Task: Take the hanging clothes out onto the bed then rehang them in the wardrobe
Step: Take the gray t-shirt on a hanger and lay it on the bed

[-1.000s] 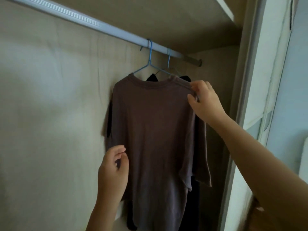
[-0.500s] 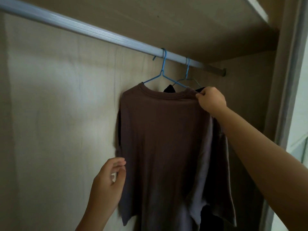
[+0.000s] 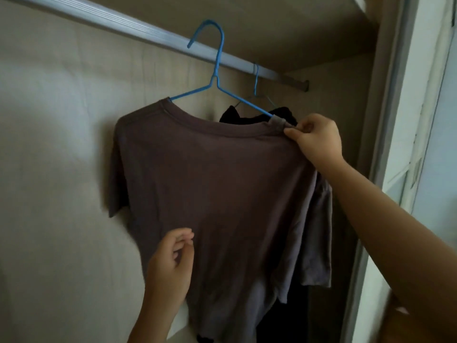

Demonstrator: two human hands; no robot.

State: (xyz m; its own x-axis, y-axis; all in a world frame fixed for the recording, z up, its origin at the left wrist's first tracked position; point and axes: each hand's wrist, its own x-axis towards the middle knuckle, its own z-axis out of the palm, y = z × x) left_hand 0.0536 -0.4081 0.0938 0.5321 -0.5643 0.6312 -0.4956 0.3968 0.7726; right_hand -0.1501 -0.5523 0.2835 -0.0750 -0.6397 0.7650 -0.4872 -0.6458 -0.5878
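So the right hand (image 3: 317,139) is pinching the brown t-shirt (image 3: 210,194) at its shoulder, on a blue hanger (image 3: 217,78) whose hook looks lifted off the rail (image 3: 148,28). Left hand (image 3: 170,266) is loosely curled, empty, by the shirt's lower front.

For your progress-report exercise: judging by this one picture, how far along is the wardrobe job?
Done: cannot be told; no bed or removed clothes are in view. In hand: the right hand pinches the brown T-shirt at its shoulder, the blue hanger tilted, its hook at the rail. The left hand hovers by the cloth. Left: a black garment hangs behind.
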